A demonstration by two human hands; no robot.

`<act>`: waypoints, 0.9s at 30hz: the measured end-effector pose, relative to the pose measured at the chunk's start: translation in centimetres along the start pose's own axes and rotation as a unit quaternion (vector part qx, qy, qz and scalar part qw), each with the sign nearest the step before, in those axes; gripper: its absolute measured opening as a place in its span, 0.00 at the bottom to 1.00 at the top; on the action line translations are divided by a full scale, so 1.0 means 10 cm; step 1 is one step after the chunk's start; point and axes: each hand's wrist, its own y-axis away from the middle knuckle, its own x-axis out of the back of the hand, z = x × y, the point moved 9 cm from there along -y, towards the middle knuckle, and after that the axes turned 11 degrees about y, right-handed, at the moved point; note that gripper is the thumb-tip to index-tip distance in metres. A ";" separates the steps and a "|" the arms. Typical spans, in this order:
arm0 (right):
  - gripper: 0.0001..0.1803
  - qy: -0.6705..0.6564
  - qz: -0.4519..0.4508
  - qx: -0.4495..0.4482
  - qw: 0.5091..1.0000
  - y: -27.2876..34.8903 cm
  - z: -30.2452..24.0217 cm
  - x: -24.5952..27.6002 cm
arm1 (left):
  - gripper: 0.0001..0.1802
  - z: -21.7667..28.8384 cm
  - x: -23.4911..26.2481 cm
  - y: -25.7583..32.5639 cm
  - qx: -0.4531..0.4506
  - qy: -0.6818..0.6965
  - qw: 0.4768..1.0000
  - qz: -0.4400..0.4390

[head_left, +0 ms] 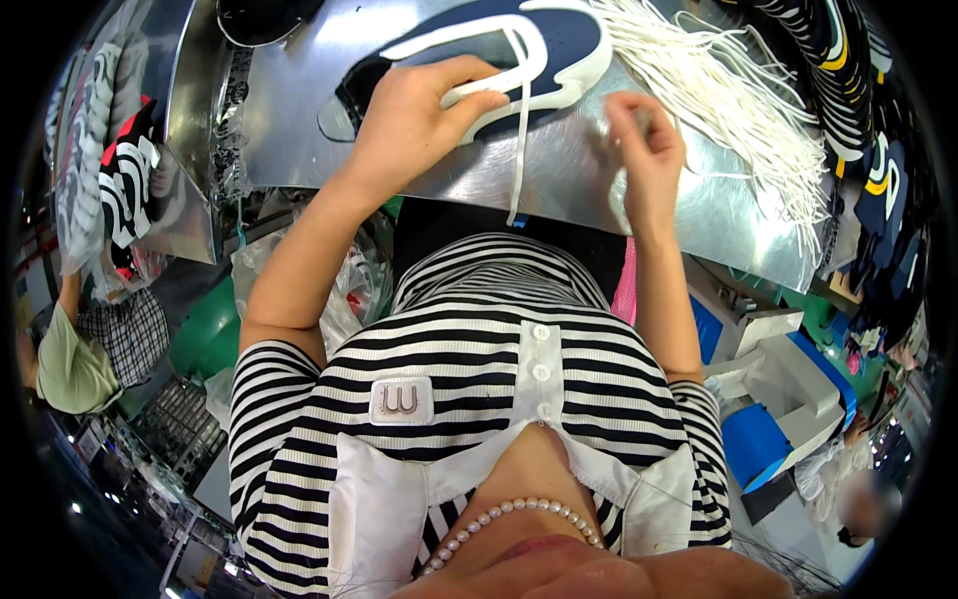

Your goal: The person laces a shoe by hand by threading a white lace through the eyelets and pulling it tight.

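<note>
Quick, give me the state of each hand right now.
Left hand: closed on the shoe upper, pinning it down.
Right hand: fingers pinched on a white lace.

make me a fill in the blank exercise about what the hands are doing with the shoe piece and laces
1. The left hand presses on a navy shoe upper trimmed in ____.
2. The bundle of white laces lies to the person's ____ of the upper.
3. Everything rests on a shiny ____ table.
4. The right hand pinches a white ____.

Missing: white; right; metal; lace
</note>
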 end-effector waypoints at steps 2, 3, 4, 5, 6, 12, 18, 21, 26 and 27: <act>0.11 0.014 -0.087 0.013 0.996 0.10 -0.03 -0.32 | 0.14 0.28 -0.02 -0.06 -0.078 -0.052 0.996 0.004; 0.10 0.028 -0.120 0.044 0.991 0.11 -0.06 -0.47 | 0.13 0.41 -0.01 -0.07 -0.104 -0.076 0.992 0.011; 0.12 0.017 -0.150 0.022 0.988 0.10 0.02 -0.56 | 0.13 0.56 0.00 -0.09 -0.131 -0.100 0.986 0.018; 0.11 0.048 -0.189 0.005 0.981 0.18 0.09 -0.59 | 0.13 0.69 0.02 -0.12 -0.157 -0.122 0.980 0.025; 0.11 0.078 -0.233 -0.011 0.969 0.30 0.14 -0.62 | 0.14 0.74 0.17 -0.15 -0.169 -0.124 0.976 0.053; 0.07 0.324 -0.288 0.061 0.899 1.20 0.52 0.13 | 0.09 0.96 0.81 -0.34 -0.017 0.104 0.993 0.061; 0.06 0.158 -0.115 0.079 0.977 0.68 -0.05 0.24 | 0.15 -0.06 -0.36 -0.17 -0.051 -0.169 0.980 -0.088; 0.07 0.128 -0.043 0.108 0.985 0.16 -0.23 0.15 | 0.18 0.06 -0.39 -0.13 -0.014 -0.237 0.966 -0.106; 0.06 0.082 -0.042 0.207 0.974 -0.46 -0.40 -0.17 | 0.18 0.39 -0.39 -0.20 -0.059 -0.234 0.967 -0.083; 0.04 0.103 -0.058 0.210 0.971 -0.50 -0.44 -0.23 | 0.18 0.39 -0.42 -0.23 -0.042 -0.233 0.967 -0.089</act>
